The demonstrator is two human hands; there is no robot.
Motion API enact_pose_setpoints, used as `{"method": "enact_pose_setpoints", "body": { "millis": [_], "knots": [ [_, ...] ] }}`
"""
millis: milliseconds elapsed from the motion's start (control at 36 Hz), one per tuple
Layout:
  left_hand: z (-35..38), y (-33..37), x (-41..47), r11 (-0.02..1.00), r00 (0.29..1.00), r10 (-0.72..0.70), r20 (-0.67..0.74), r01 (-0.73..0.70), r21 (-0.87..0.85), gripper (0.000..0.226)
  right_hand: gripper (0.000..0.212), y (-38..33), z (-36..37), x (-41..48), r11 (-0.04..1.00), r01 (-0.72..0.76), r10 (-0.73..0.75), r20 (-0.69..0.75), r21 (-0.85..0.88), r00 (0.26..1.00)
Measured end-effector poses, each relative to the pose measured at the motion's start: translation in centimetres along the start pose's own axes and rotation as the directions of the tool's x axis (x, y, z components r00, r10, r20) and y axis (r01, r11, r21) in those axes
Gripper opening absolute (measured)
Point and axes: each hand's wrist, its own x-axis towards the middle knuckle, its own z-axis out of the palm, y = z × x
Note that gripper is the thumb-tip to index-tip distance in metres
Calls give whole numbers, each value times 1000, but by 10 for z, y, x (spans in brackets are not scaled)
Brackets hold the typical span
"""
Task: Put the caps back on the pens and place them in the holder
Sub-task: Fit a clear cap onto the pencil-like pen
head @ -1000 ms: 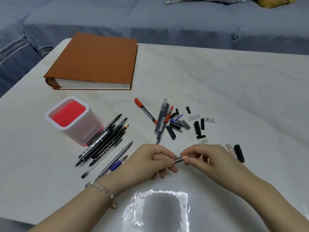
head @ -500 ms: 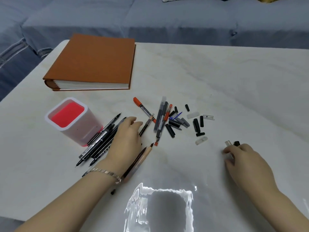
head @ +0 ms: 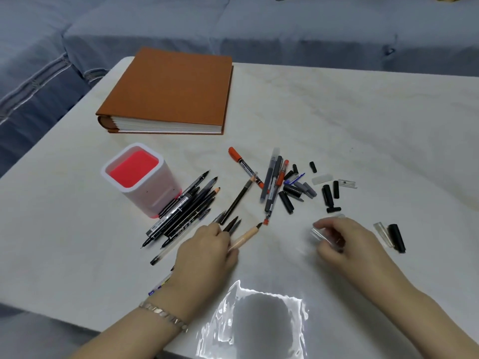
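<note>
From the head camera, the left hand (head: 206, 251) is closed around a beige-barrelled brush pen (head: 246, 235) and some dark pens, tips pointing far-right. The right hand (head: 342, 238) pinches what looks like a blurred clear plastic cap (head: 320, 235). The white square holder with red interior (head: 141, 178) stands far left on the white marble table (head: 363, 130), loose black caps (head: 329, 194) scattered right.

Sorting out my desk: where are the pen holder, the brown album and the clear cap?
pen holder (head: 166, 200): head view, front wall.
brown album (head: 171, 86): head view, top cover.
clear cap (head: 320, 235): head view, middle, in right hand (head: 344, 242).
</note>
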Motion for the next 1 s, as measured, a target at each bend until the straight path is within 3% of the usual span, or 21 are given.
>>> {"method": "enact_pose_setpoints", "body": {
  "millis": [83, 167, 250, 333, 389, 472, 694, 1000],
  "knots": [
    [-4, -6, 1, 997, 999, 16, -36, -18, -69, 16, 34, -4, 1, 1, 999, 15, -16, 31, 34, 999],
    [-11, -7, 0, 962, 996, -33, -81, 10, -271, 16, 42, -4, 3, 2, 995, 12, -13, 4, 103, 1000],
    [-14, -6, 0, 887, 997, 35, -71, -64, -458, 4, 35, -8, 2, 1, 964, -7, 11, -13, 265, 1000],
    [-16, -3, -1, 869, 991, 109, -75, -132, -477, 12, 25, -18, -2, 1, 884, -9, 25, -29, 468, 999],
    [-16, -2, 0, 856, 984, 152, -96, -179, -485, 19, 21, -25, -6, 1, 857, 12, 14, -48, 515, 999],
    [-17, -2, 0, 857, 979, 188, -82, -204, -472, 31, 22, -32, -12, 1, 866, 55, -33, -52, 496, 998],
    [-20, 3, 0, 857, 962, 260, -82, -269, -441, 31, 22, -30, -17, -2, 919, 152, -145, -45, 363, 988],
    [-21, 7, -1, 870, 940, 329, -90, -338, -359, 25, 23, -21, -15, -2, 959, 139, -135, -31, 248, 990]
  ]
}}
